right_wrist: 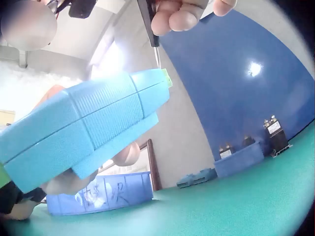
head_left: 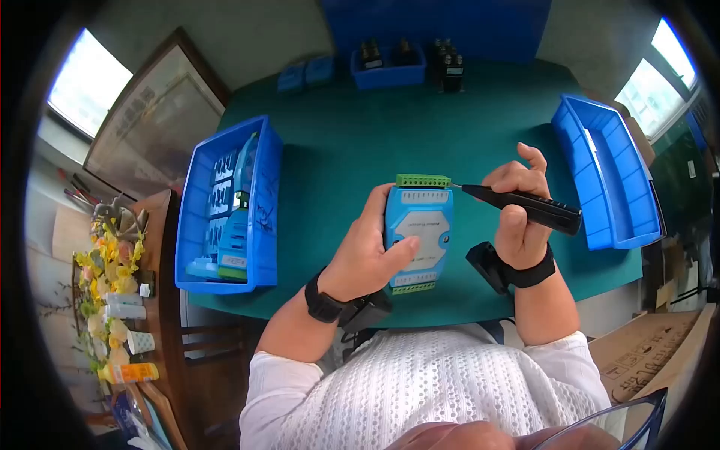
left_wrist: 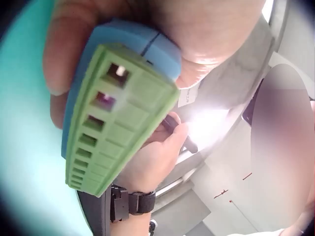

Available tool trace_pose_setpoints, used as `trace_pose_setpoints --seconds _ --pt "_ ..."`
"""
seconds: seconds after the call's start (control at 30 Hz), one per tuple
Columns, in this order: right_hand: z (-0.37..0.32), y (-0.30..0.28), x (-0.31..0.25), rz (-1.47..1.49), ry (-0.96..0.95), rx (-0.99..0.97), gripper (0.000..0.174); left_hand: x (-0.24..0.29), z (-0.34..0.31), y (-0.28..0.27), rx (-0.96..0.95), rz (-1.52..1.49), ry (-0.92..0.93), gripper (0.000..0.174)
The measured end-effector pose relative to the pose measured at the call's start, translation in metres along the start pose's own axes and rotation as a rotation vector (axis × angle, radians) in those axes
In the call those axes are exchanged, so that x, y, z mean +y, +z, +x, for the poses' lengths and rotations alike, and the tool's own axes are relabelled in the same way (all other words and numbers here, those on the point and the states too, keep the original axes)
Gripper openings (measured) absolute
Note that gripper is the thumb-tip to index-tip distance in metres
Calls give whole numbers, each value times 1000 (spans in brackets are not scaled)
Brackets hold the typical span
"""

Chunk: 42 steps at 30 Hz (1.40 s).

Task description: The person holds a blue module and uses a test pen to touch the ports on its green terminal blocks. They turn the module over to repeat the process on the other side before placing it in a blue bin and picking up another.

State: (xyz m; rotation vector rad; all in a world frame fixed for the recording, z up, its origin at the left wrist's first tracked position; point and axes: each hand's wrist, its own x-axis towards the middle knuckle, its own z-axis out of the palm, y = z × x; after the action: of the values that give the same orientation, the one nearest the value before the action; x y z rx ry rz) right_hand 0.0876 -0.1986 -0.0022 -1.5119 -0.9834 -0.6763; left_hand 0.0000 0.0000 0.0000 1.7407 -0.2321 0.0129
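My left hand (head_left: 358, 259) grips a light-blue electronic module (head_left: 427, 262) with a pale label, its thumb lying on the front face. A green terminal block (head_left: 422, 181) runs along the module's top edge, and another green strip (head_left: 414, 287) along the bottom edge. In the left wrist view the terminal block (left_wrist: 115, 123) shows a row of square openings. My right hand (head_left: 531, 241) holds a black screwdriver (head_left: 536, 209) between thumb and fingers. The thin metal tip (right_wrist: 157, 58) points at the end of the terminal block, right at its edge.
On the left stands a blue bin (head_left: 268, 225) containing several blue modules. Another blue bin (head_left: 626, 187) stands at the right. At the back of the green table (head_left: 337, 142) are a small blue bin (head_left: 390, 77), black components (head_left: 450, 73) and blue modules (head_left: 306, 74).
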Motion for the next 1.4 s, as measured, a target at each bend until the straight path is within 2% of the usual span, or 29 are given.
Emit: trace_pose_setpoints --seconds 0.17,0.27,0.47,0.57,0.77,1.4 --pt "1 -1 -1 -55 -25 -10 37 4 0 2 8 -37 -26 65" --pt "7 -7 -9 -117 -6 -130 33 2 0 1 34 2 11 61" --pt "15 -10 -19 -195 -14 -228 21 2 1 -1 85 62 41 59" --pt "16 -11 -19 -205 -4 -231 23 0 2 -2 87 88 45 59" --pt "8 -13 -11 -28 36 -88 30 0 1 -2 72 16 40 58" --pt "6 -6 -7 -74 21 -130 28 -2 1 -1 70 61 58 58"
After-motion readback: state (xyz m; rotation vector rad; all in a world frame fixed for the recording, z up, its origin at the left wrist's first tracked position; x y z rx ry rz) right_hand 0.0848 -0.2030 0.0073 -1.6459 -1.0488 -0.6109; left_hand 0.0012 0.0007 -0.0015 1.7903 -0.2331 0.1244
